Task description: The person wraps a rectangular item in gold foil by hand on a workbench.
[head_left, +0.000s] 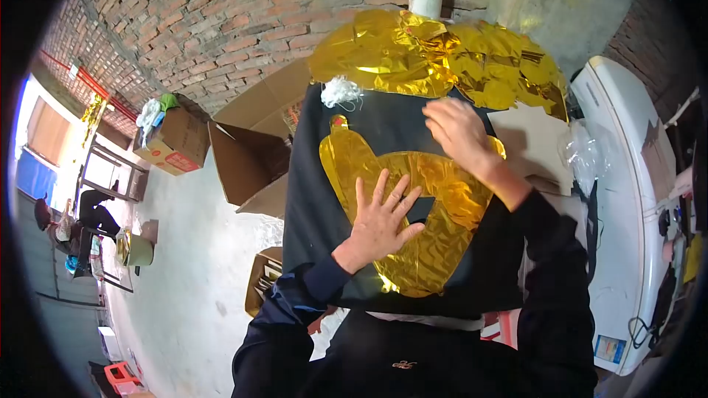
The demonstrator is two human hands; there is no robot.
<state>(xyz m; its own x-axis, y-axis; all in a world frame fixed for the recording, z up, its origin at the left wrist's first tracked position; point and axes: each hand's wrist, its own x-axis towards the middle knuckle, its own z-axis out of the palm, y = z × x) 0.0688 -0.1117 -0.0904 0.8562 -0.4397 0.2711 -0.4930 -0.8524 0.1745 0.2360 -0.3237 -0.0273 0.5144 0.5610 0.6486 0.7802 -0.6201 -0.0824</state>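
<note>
Resting on gold foil (422, 265) spanning the tabletop's (306, 214) middle towards its near edge, the left hand (377, 225) spreads its fingers, gripping nothing; the right hand (463, 136) curls loosely, any hold unclear. Probably light, slippery, easily creased, the foil is best held by its tab (339, 124).

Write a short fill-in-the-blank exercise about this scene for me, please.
1. Fingers spread, the person's ____ hand rests on a shiny foil piece.
2. That foil piece is coloured ____.
3. The cloth beneath it is coloured ____.
4. The wall beyond the cloth is built of ____.

Missing words, in order: left; gold; black; bricks.
</note>
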